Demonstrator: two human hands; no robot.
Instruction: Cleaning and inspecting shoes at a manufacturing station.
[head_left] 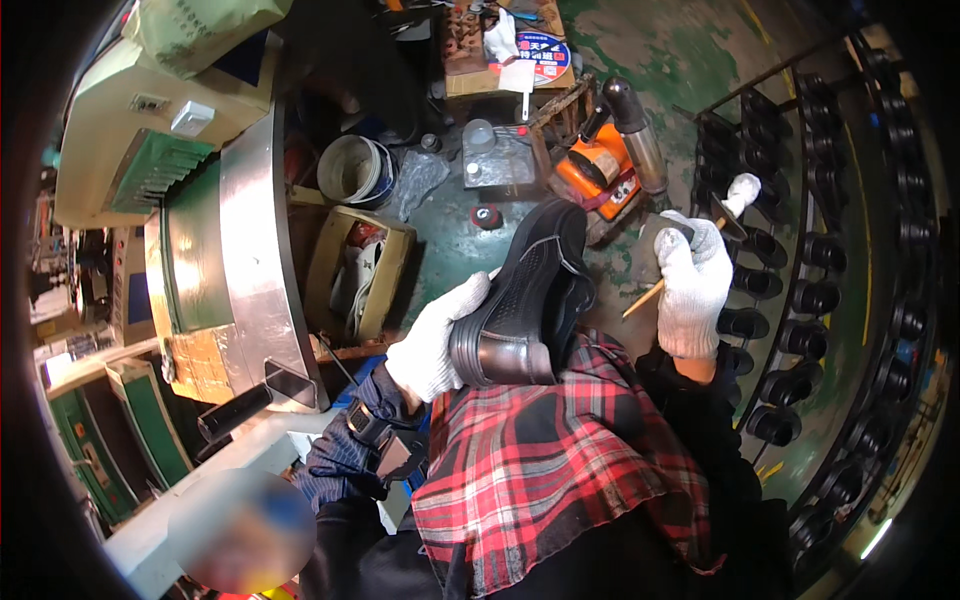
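Note:
A black shoe [520,300] stands toe-up above my lap, its heel end low and its opening facing right. My left hand [437,340], in a white knitted glove, grips the shoe along its left side. My right hand [692,285], gloved the same way, is closed around a thin wooden stick [645,299] to the right of the shoe, apart from it. A dark grey block or pad [655,248] also sits at its fingers. Just beyond that hand shows a white tuft [742,192] above a dark disc; whether it belongs to the stick I cannot tell.
A red plaid cloth [560,460] covers my lap. At left stands a machine with a metal-edged table [262,240]. Ahead are a bucket [350,172], a cardboard box [385,275] and an orange device [597,170] with a metal cylinder. Racks of black shoes [800,335] line the right.

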